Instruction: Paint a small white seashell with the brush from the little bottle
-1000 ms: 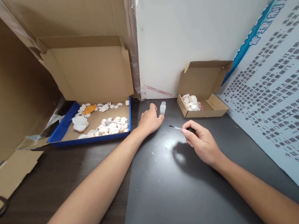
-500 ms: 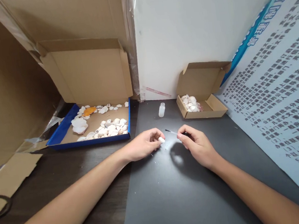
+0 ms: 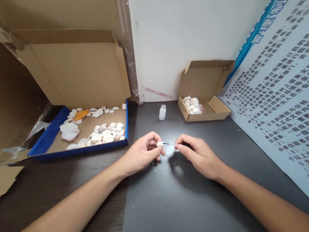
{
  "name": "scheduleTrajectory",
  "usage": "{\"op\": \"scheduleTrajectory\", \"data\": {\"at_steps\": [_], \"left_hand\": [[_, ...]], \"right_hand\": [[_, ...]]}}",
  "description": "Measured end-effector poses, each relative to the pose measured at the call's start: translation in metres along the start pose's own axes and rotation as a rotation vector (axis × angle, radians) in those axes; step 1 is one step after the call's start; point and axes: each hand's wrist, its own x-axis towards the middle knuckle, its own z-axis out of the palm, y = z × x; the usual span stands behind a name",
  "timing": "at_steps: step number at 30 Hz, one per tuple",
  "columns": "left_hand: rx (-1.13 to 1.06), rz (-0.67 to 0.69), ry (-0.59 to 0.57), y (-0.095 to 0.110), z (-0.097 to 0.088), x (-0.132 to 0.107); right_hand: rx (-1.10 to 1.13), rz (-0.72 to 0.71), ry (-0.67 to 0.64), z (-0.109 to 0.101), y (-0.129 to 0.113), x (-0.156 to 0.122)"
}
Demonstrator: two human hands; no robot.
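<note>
A small white seashell (image 3: 160,144) is pinched between the thumb and fingers of my left hand (image 3: 146,150), just above the dark grey mat. My right hand (image 3: 193,151) grips a thin brush (image 3: 168,144) with a pale handle and a dark tip. That tip points left and meets the shell, as far as I can see. Behind both hands an uncapped bottle (image 3: 162,113) of whitish liquid stands upright on the mat.
At left, an open blue-edged cardboard box (image 3: 77,152) holds many white shells and an orange one. A smaller open cardboard box (image 3: 210,116) with shells stands at back right. White crumbs dot the grey mat (image 3: 155,220). A printed sheet (image 3: 285,116) rises on the right.
My right hand has moved left, bringing the brush tip from a gap away up to the shell. My left hand has turned the shell slightly. The whole view has shifted a little.
</note>
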Motion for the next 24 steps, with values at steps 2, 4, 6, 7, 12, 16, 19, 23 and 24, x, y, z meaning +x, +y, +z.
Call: {"op": "scheduleTrajectory", "data": {"at_steps": [2,4,6,7,12,16,19,23,24], "left_hand": [[-0.013,-0.012,-0.004,0.0004,0.0022,-0.001],[-0.027,-0.032,-0.011,0.001,0.0042,-0.0018],[-0.047,-0.051,-0.013,0.0016,0.0056,-0.0024],[-0.057,-0.057,-0.011,0.0018,0.0062,-0.0025],[-0.092,-0.055,-0.014,0.0009,0.0057,-0.0028],[-0.098,-0.028,-0.031,-0.001,0.0035,-0.0028],[-0.091,-0.017,-0.042,-0.0019,0.0029,-0.0024],[-0.078,-0.035,-0.014,-0.0023,0.0035,-0.0017],[-0.071,-0.041,-0.01,-0.0024,0.0036,-0.0017]], "right_hand": [[-0.002,-0.019,-0.008,0.0008,-0.0004,0.0003],[0.004,-0.028,-0.024,0.0019,-0.0006,0.0009],[-0.001,-0.026,-0.033,0.0028,-0.0007,0.0012],[-0.006,-0.022,-0.036,0.003,-0.0007,0.0011],[-0.023,-0.003,-0.03,0.0024,-0.0002,0.0005],[-0.051,-0.008,-0.016,0.0018,0.001,0.0014],[-0.106,0.023,0.045,0.0007,0.0018,0.0019],[-0.119,0.03,0.118,-0.0012,0.0001,0.001],[-0.109,0.015,0.113,-0.0012,-0.0006,0.0006]]}}
